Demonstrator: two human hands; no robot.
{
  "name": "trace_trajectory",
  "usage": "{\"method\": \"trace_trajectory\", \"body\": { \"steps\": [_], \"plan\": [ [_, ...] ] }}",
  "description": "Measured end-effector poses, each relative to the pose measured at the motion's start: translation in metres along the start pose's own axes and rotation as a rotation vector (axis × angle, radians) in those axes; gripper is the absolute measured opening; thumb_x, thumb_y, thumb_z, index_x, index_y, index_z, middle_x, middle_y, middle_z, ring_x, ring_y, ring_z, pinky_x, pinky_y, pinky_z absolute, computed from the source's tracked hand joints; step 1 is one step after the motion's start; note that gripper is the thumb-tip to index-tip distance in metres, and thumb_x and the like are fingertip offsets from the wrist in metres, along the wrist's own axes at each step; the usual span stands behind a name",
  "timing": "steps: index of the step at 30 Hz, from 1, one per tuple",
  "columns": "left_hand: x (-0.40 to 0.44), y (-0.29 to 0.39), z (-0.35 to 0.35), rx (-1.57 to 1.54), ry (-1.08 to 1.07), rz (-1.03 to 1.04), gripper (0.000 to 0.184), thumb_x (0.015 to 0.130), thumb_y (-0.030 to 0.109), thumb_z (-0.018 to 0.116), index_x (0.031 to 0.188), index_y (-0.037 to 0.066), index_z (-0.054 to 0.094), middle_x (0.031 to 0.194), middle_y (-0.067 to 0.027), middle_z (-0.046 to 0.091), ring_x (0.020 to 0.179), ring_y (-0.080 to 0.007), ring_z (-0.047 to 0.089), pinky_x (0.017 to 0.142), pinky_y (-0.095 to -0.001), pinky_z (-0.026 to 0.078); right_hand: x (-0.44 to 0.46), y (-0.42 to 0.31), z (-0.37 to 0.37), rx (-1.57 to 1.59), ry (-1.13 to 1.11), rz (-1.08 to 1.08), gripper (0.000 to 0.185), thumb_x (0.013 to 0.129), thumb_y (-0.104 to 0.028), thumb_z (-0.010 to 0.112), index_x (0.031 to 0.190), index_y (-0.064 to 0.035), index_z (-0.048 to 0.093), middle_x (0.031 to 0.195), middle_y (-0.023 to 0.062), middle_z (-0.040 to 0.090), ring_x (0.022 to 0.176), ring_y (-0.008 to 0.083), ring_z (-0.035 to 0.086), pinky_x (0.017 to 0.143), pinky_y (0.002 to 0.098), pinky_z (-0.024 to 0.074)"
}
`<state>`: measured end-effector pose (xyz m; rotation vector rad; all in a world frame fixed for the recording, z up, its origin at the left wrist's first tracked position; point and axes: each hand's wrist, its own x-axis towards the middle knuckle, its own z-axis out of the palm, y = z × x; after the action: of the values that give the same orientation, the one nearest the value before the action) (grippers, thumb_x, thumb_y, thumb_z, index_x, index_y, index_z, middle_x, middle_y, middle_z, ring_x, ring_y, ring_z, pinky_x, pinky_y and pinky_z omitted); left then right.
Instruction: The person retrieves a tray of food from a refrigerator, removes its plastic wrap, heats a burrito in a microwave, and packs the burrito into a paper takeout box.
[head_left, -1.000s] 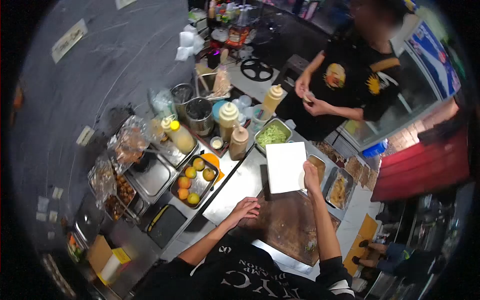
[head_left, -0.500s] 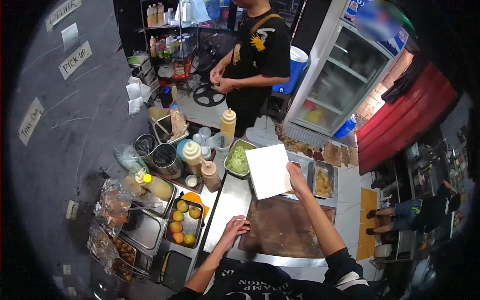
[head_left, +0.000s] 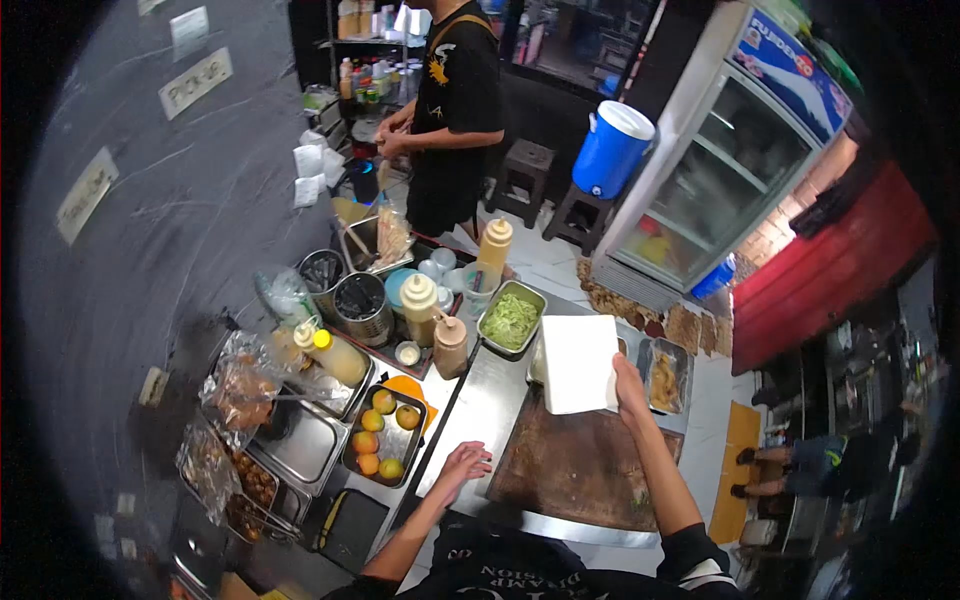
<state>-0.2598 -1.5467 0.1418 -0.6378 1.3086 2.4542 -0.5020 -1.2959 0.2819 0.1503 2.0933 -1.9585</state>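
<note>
My right hand (head_left: 629, 388) grips the right edge of a white box (head_left: 581, 365), which looks like a takeaway carton. It is held tilted above the far end of the brown cutting board (head_left: 575, 465). My left hand (head_left: 464, 468) hangs empty by the board's left edge, its fingers loosely bent and apart. Just left of the box stands a metal pan of shredded green vegetable (head_left: 513, 319). Behind the box on the right is a metal tray with yellowish food pieces (head_left: 664, 380). The box hides part of another container.
Sauce bottles (head_left: 420, 305) and a tray of orange-yellow fruit (head_left: 386, 437) stand on the left. Metal pans (head_left: 298, 443), some under plastic, lie beyond them. A person (head_left: 455, 110) stands across the counter; another person (head_left: 830, 465) is at the right. A glass-door fridge (head_left: 715, 170) stands behind.
The view has swung, so the counter sits lower and further right. The box has turned slightly and stays in my right hand. My left hand remains empty near the board.
</note>
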Motion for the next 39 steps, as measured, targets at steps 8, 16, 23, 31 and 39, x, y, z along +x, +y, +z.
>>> {"method": "trace_trajectory", "body": {
  "steps": [8, 16, 23, 31, 39],
  "plan": [
    [-0.041, -0.027, 0.032, -0.051, 0.158, 0.061, 0.033, 0.098, 0.027, 0.052, 0.125, 0.009, 0.048, 0.111, -0.0072, 0.062, 0.092, -0.0161, 0.064, 0.08, -0.0296, 0.05, 0.007, 0.003, -0.033, 0.07, -0.054, 0.077, 0.048, 0.101, -0.035, 0.04, 0.119, 0.0064, 0.055, 0.109, 0.0105, 0.064, 0.098, 0.0176, 0.06, 0.084, 0.0315, 0.0457],
    [-0.053, -0.061, 0.111, -0.08, 0.138, 0.104, 0.048, 0.096, 0.028, 0.055, 0.135, 0.005, 0.036, 0.123, -0.0142, 0.055, 0.105, -0.025, 0.061, 0.093, -0.0368, 0.05, -0.039, 0.107, -0.008, 0.228, -0.059, 0.135, 0.043, 0.101, -0.029, 0.042, 0.124, 0.0052, 0.052, 0.119, 0.0104, 0.059, 0.109, 0.019, 0.054, 0.094, 0.0322, 0.0411],
    [-0.01, -0.099, 0.16, -0.226, 0.237, 0.085, 0.04, 0.094, 0.027, 0.06, 0.121, 0.006, 0.039, 0.108, -0.012, 0.059, 0.091, -0.0254, 0.067, 0.078, -0.0339, 0.055, -0.104, 0.191, -0.009, 0.378, 0.086, 0.215, 0.033, 0.101, -0.026, 0.044, 0.108, 0.0028, 0.059, 0.1, 0.0038, 0.059, 0.091, 0.0127, 0.051, 0.083, 0.029, 0.042],
    [0.012, -0.111, 0.171, 0.02, 0.388, 0.048, 0.026, 0.092, 0.024, 0.064, 0.09, 0.006, 0.045, 0.09, -0.0058, 0.055, 0.084, -0.0169, 0.063, 0.074, -0.0344, 0.056, -0.126, 0.214, -0.01, 0.321, 0.327, 0.255, 0.043, 0.101, -0.028, 0.044, 0.131, 0.003, 0.044, 0.113, 0.0116, 0.057, 0.101, 0.0184, 0.053, 0.09, 0.0316, 0.0413],
    [0.025, -0.116, 0.146, 0.5, 0.558, 0.302, 0.045, 0.079, 0.01, 0.075, 0.096, 0.005, 0.034, 0.091, -0.0035, 0.04, 0.078, -0.011, 0.043, 0.066, -0.0244, 0.041, -0.145, 0.234, 0.009, 0.358, 0.261, 0.334, 0.045, 0.097, -0.027, 0.052, 0.128, -0.0019, 0.032, 0.12, 0.0161, 0.046, 0.108, 0.0218, 0.047, 0.091, 0.0356, 0.0412]
  ]
}}
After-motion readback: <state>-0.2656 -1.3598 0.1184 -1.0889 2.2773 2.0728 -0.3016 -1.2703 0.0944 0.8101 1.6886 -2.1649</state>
